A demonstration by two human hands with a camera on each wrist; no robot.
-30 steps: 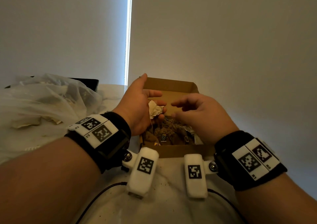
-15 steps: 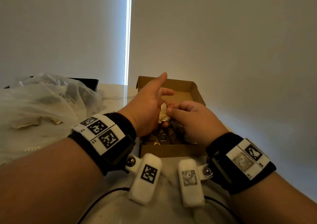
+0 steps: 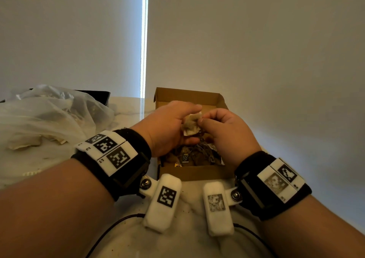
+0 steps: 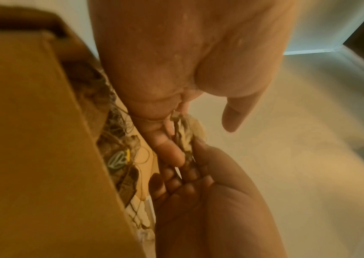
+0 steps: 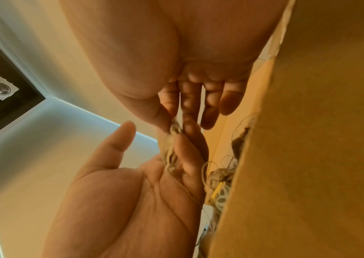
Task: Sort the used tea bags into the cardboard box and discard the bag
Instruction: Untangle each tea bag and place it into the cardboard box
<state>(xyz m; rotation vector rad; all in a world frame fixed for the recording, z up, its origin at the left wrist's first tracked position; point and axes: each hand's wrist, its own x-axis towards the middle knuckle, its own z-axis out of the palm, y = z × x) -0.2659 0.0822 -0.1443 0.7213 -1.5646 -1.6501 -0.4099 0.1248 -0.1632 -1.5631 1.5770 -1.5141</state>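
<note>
Fingers point(image 3: 209, 121) w/ crumpled papery tea bag point(image 3: 191, 124)

Plastic bag point(image 3: 49, 115) cut off left

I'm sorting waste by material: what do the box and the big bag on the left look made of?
Box: probably matte brown cardboard, with folded flaps and raw edges.
Bag: seemingly thin translucent plastic, crinkled, faintly glossy, contents showing through.

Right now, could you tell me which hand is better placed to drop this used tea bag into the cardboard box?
Probably the right hand: it pinches the used tea bag above the cardboard box, while the left hand only cradles it, thumb apart.
</note>
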